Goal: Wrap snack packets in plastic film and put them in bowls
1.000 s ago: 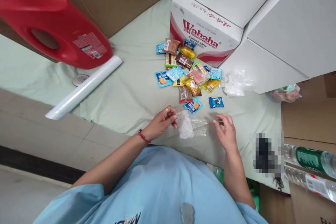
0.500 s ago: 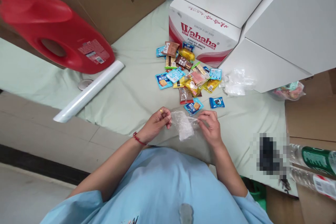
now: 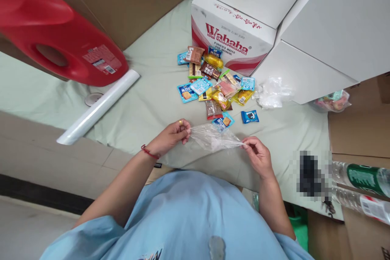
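Observation:
A clear plastic bag (image 3: 213,137) is stretched sideways between my two hands, just above the cloth. My left hand (image 3: 176,131) pinches its left end, fingers closed. At the other end, my right hand (image 3: 257,154) grips the plastic between thumb and fingers. Right behind the bag lies a blue biscuit packet (image 3: 224,121), partly seen through the film. Beyond it is a loose pile of small wrapped snacks (image 3: 225,89) in brown, yellow and blue. One dark blue packet (image 3: 250,116) lies apart on the right.
A white Wahaha carton (image 3: 231,36) stands behind the snacks, beside crumpled clear plastic (image 3: 272,92). On the left are a red jug (image 3: 70,44) and a roll of film (image 3: 99,107). Plastic bottles (image 3: 362,176) lie at the right.
My hands have moved apart, the left one leftward and the right one rightward and slightly down. The bag between them has gone from bunched to stretched wide.

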Demonstrator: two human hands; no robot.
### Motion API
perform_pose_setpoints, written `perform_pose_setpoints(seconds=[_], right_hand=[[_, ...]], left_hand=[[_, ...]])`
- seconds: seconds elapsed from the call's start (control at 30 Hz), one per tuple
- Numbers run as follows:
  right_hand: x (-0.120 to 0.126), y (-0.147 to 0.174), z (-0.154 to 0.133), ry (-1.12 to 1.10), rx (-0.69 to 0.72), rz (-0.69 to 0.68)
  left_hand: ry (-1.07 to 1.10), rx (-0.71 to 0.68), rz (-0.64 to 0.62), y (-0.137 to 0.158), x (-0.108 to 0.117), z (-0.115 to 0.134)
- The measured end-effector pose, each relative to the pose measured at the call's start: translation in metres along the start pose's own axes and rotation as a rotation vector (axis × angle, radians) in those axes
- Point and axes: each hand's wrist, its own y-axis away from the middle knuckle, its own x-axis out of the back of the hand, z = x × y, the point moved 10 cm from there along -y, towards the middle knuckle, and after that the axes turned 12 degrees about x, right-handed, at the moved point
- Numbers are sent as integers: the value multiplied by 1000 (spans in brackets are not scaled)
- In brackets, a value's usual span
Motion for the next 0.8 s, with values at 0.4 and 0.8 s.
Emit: perform_pose_setpoints(seconds=[0.4, 0.8], right_hand=[[-12, 19, 55, -301, -442, 193], [-15, 8, 36, -359, -443, 241]], left_hand=[[-101, -94, 637, 24, 65, 5], [-831, -537, 341, 36, -124, 36]])
